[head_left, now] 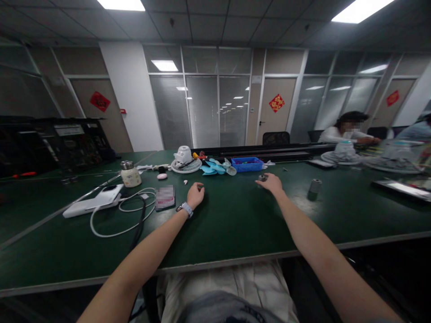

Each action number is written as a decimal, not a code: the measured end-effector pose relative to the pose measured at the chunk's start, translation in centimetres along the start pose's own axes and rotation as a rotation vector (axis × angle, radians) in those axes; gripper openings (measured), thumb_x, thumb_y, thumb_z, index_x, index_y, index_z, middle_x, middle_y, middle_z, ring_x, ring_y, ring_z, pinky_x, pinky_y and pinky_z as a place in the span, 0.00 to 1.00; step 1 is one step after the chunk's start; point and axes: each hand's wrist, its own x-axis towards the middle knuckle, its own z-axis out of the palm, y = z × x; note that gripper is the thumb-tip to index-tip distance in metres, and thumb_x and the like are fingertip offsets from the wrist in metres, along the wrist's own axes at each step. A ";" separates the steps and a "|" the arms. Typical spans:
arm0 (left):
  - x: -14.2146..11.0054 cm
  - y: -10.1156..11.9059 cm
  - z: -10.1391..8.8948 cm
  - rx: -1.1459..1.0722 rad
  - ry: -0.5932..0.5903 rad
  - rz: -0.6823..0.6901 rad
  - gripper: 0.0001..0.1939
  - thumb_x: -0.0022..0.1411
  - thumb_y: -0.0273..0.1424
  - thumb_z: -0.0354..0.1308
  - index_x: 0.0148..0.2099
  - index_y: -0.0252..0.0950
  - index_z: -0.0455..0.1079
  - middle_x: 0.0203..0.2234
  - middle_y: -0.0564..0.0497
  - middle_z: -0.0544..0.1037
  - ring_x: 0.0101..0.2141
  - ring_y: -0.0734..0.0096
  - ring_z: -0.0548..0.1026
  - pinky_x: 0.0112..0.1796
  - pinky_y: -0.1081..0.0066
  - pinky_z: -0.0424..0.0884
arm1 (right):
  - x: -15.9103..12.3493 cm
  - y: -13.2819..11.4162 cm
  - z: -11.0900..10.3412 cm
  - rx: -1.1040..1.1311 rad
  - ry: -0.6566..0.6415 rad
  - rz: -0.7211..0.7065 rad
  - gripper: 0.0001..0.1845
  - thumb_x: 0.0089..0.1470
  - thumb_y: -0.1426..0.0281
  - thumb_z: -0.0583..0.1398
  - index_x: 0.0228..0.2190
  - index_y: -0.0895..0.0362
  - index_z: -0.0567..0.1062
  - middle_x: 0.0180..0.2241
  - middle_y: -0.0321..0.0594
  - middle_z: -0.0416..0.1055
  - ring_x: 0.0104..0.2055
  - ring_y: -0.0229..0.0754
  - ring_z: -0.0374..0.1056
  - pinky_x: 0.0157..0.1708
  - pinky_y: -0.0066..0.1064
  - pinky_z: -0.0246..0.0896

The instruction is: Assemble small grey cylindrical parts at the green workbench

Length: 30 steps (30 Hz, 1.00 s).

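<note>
My left hand rests on the green table with its fingers curled in; a watch is on that wrist. Whether it holds anything is hidden. My right hand reaches further out, fingers closed round a small dark object that I cannot name. Beyond both hands lie a white fan grille with its motor, loose light-blue fan blades and a blue parts tray.
At the left are a white flat device, a looped white cable, a phone and a small white jar. A grey cylinder stands at the right. A seated person works at the far right.
</note>
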 end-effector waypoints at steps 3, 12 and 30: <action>0.1 -0.2 0.1 -0.025 0.017 -0.004 0.15 0.58 0.33 0.52 0.47 0.34 0.67 0.36 0.45 0.75 0.35 0.68 0.73 0.36 0.70 0.67 | -0.5 -0.4 0.5 0.037 -0.018 0.039 0.27 0.42 0.54 0.63 0.40 0.59 0.76 0.39 0.51 0.75 0.43 0.51 0.70 0.41 0.36 0.64; -1.4 2.5 -0.8 -0.215 0.027 0.252 0.19 0.57 0.42 0.54 0.44 0.36 0.72 0.33 0.49 0.77 0.32 0.71 0.73 0.34 0.72 0.68 | -6.7 -12.2 5.8 0.614 -0.177 -0.403 0.23 0.41 0.56 0.65 0.39 0.55 0.77 0.34 0.40 0.77 0.35 0.41 0.73 0.35 0.27 0.66; 0.3 3.7 -2.2 -0.105 0.160 0.215 0.20 0.55 0.46 0.54 0.38 0.38 0.78 0.32 0.47 0.78 0.32 0.68 0.73 0.34 0.71 0.67 | -9.9 -14.2 6.5 0.534 -0.174 -0.496 0.22 0.46 0.54 0.61 0.41 0.52 0.75 0.32 0.37 0.76 0.32 0.41 0.72 0.32 0.27 0.64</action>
